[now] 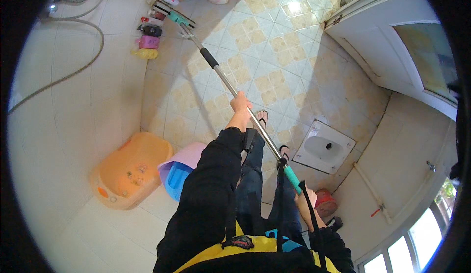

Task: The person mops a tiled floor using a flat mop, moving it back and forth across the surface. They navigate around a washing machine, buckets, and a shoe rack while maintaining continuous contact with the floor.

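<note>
A long mop with a metal pole (229, 81) runs slantwise across the view. Around the middle of the pole my left hand (241, 103) is closed. My right hand (306, 201) grips the teal handle (292, 178) at the near end, partly behind a hanging black cord. At the far end, the teal and grey mop head (177, 17) rests low by the left wall, close beside a row of bottles. Its underside is hidden. Among those bottles are a black one (151, 30), a pink pack (149, 42) and a yellow pack (146, 54).
An orange baby bath (128, 170) leans by the left wall, beside a lilac tub (184, 155) and blue basin (178, 181). A squat toilet (323, 147) lies right, near a red bucket (325, 203). A white door (390, 41) stands far right; a shower hose (92, 61) hangs left.
</note>
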A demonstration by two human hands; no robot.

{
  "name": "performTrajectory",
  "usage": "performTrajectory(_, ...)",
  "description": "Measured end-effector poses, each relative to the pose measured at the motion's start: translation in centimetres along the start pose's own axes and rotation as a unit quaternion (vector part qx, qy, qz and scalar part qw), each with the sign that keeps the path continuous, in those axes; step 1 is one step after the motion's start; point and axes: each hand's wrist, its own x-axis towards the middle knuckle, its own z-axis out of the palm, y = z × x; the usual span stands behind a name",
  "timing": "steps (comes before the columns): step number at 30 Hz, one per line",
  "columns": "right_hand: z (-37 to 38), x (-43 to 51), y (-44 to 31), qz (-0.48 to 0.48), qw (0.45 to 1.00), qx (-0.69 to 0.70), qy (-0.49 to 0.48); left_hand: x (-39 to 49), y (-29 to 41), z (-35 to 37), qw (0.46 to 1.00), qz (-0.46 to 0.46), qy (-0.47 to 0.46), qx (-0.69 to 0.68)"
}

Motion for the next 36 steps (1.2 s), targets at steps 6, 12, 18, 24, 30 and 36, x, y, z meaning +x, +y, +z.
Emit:
performTrajectory(6,1.5,3.8,-1.4,-0.002,0.999,0.021,0.045,3.0,2.9,1.4,0.997,0.061,0.033,0.046)
performTrajectory(12,0.7,2.2,-1.6,0.074,0.995,0.039,-0.059,1.6,1.6,1.3,0.992,0.009,0.089,0.092)
performTrajectory(18,0.2,7.6,-2.8,0.028,0.999,0.006,-0.022,4.6,3.8,3.2,0.995,0.081,0.031,0.056)
performTrajectory(24,0.5,3.6,-0.9,0.107,0.987,0.016,-0.118,2.6,0.7,1.4,0.996,0.035,0.050,0.071)
performTrajectory(30,0.7,6.8,-2.1,0.021,1.000,0.019,0.005,4.4,3.8,3.0,0.991,0.124,0.010,0.040)
performTrajectory(36,-1.6,1.9,-1.4,0.099,0.991,0.001,-0.091,1.2,-0.4,0.9,0.994,0.027,0.053,0.089)
